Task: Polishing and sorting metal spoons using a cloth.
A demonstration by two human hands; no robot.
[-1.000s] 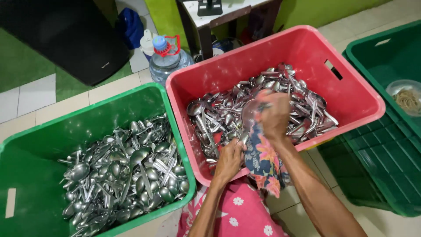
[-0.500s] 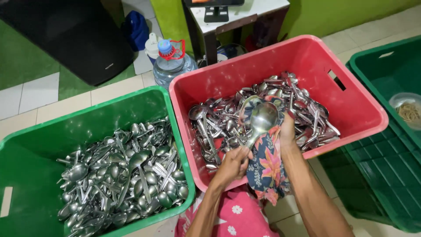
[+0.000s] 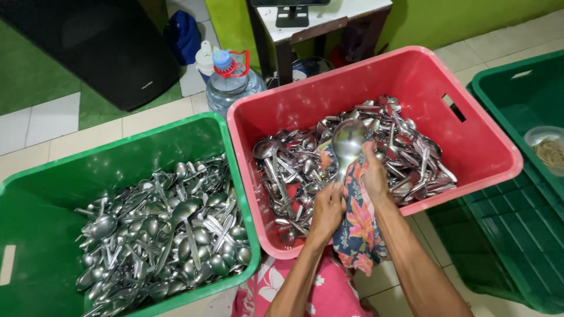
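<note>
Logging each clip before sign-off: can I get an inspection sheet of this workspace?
Surface: tiled floor with a green mat.
Job's things: large spoon held bowl up over the red crate, a floral cloth around its handle; the crate holds a heap of metal cutlery.
Clutter: green crate of spoons, another green crate holding a small bowl.
Hands: left hand grips the spoon handle low down; right hand presses the cloth on it.
Cables: nothing seen.
Surroundings: water bottle, white table, black box, green wall.
</note>
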